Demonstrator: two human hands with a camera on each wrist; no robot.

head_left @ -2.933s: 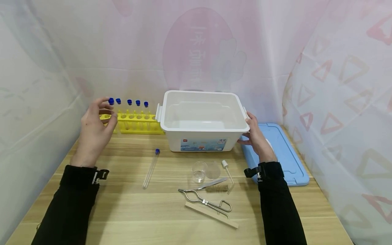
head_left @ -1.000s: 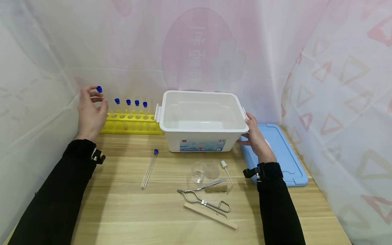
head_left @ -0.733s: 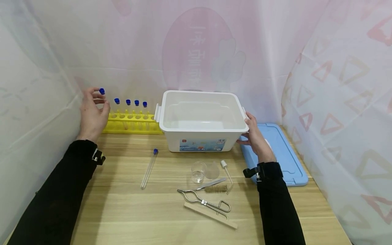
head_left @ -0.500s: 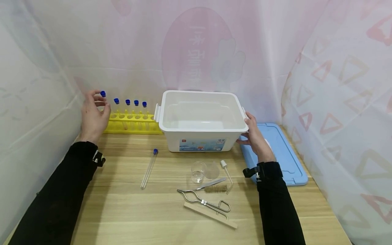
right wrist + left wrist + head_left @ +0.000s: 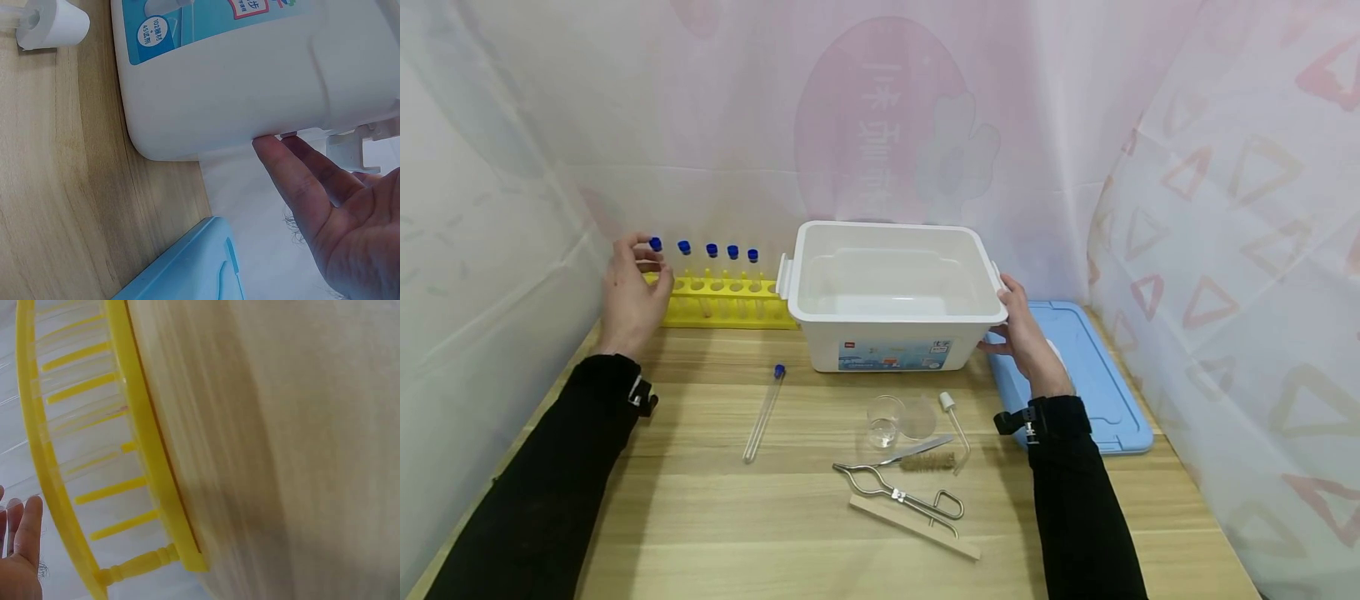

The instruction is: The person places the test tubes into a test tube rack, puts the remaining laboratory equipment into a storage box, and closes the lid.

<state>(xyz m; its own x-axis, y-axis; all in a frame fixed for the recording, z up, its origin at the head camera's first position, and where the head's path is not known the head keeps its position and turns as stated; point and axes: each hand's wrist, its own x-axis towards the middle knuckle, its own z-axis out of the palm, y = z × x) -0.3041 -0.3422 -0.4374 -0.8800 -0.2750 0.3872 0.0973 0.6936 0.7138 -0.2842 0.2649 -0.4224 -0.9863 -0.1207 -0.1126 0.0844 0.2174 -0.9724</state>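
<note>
My left hand pinches a capped test tube just below its blue cap, at the left end of the yellow test tube rack. In the left wrist view, that tube passes through the rack's upper bar, fingertips beside it. Several blue-capped tubes stand upright in the other holes. My right hand lies at the right side of the white plastic bin, under its rim. In the right wrist view, its straight fingers touch the bin's side wall by the handle clip.
A blue lid lies right of the bin. In front are another capped test tube, a small clear cup, a bent tube with white stopper, a brush, crucible tongs and a wooden strip.
My left hand moved left from the row with a tube, rose above the rack's left end, then came down, lowering the tube into the rack. The right hand has stayed at the bin.
</note>
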